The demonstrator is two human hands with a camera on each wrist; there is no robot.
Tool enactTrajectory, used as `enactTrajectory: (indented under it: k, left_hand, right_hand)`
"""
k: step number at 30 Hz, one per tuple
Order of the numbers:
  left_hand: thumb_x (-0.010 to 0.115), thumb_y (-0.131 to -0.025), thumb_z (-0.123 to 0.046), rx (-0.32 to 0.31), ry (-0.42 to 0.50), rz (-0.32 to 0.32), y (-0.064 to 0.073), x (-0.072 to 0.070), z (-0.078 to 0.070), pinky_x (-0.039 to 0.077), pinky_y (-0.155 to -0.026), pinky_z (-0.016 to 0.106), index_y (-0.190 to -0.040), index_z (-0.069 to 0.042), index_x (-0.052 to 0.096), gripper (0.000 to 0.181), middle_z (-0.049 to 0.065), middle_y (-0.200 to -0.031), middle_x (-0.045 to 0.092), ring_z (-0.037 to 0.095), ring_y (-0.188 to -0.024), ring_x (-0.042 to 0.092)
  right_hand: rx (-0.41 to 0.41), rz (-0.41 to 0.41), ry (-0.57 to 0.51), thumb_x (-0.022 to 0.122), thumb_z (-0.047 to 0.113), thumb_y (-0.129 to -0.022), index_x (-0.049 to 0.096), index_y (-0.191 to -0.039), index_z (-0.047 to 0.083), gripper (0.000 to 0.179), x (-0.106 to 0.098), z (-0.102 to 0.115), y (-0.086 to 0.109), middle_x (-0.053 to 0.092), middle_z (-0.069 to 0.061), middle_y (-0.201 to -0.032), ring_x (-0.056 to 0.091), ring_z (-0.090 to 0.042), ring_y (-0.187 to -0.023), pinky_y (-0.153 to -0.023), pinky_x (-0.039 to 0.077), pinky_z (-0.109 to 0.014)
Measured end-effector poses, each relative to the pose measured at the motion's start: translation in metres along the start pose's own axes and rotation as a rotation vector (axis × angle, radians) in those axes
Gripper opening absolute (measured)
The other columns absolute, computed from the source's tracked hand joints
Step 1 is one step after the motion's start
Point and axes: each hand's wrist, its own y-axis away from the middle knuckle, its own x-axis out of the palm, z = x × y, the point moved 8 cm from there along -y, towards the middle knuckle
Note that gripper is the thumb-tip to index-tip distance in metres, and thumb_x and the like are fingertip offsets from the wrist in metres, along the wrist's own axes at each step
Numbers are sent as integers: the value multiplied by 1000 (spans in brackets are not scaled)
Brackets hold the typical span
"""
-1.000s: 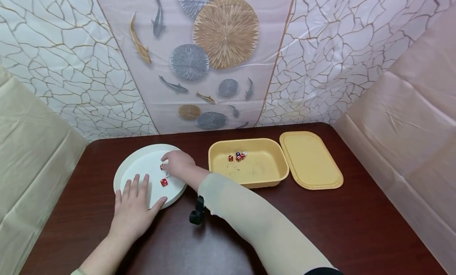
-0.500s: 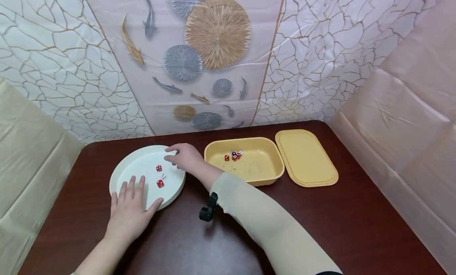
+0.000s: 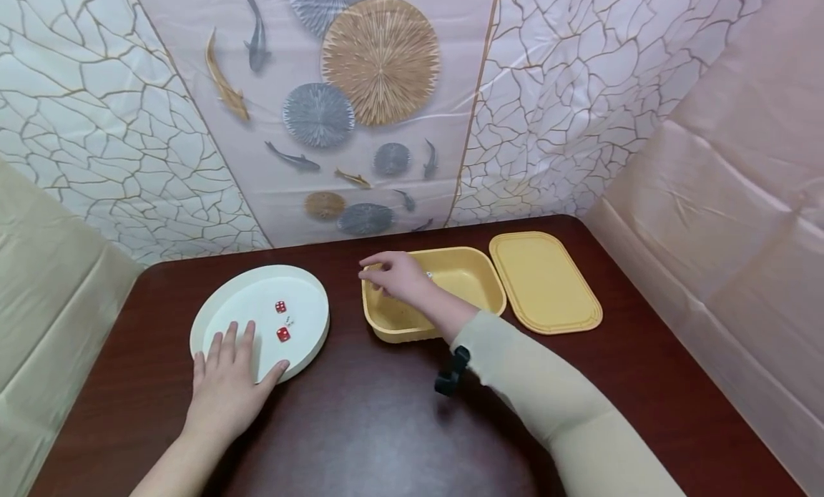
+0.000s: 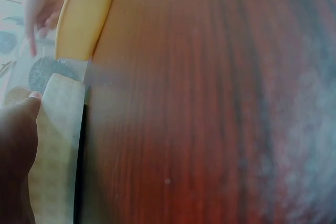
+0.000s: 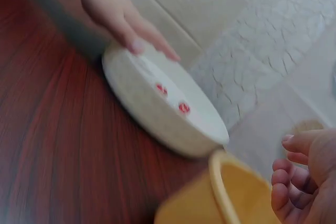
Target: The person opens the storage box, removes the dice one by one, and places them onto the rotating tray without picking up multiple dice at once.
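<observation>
In the head view my left hand (image 3: 222, 390) rests on the near rim of a round white tray (image 3: 260, 279), fingers spread over its floor and thumb at the rim. Inside the tray lie two red dice, one farther back (image 3: 280, 307) and one nearer (image 3: 283, 334), with a small white die (image 3: 289, 321) between them. My right hand (image 3: 400, 277) hovers above the left part of a yellow rectangular container (image 3: 466, 289). Thumb and index finger stand apart there. In the right wrist view the right hand (image 5: 302, 182) has loosely curled fingers and nothing visible in them.
One white die (image 3: 429, 274) shows in the container beside my right hand, which hides the rest of that corner. A flat yellow lid (image 3: 546, 282) lies to the container's right. The dark wooden table (image 3: 373, 425) ends at a patterned backdrop.
My right hand has moved right, from over the white tray to above the yellow container, now covering the red dice seen there. The left hand stays on the tray. The head view has shifted slightly.
</observation>
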Motion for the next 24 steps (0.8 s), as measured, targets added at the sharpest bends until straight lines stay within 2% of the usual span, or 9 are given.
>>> enactTrajectory:
  k: [7,12,18,24]
  left_hand:
    - [50,-92,-68,-4,2,-4,2,-1,3,3,-109,74,-155,-3,23,94,32,-155,21,54,-141,16]
    - [50,-92,-68,-7,6,-4,2,-1,5,2,-110,73,-155,-3,23,94,32,-155,21,54,-141,16]
    - [50,-92,-68,-11,11,-2,2,-1,6,2,-110,73,-156,-3,23,95,32,-156,20,54,-141,15]
    - [50,-92,-68,-6,12,-9,2,0,6,3,-110,73,-156,-5,22,94,31,-156,20,53,-142,16]
  right_hand:
    - [19,-66,45,69,21,-94,67,-128,7,37,-54,-42,19,69,-23,-87,54,-13,-54,-50,44,-22]
    - [52,-108,19,69,19,-94,65,-128,1,38,-83,-63,30,67,-24,-82,55,-17,-55,-53,49,-29]
    - [73,-125,28,70,22,-94,67,-126,4,37,-95,-71,34,67,-27,-85,59,-28,-59,-57,53,-38]
    - [58,-122,79,70,22,-94,67,-127,5,37,-99,-75,31,68,-27,-85,59,-29,-58,-53,50,-34]
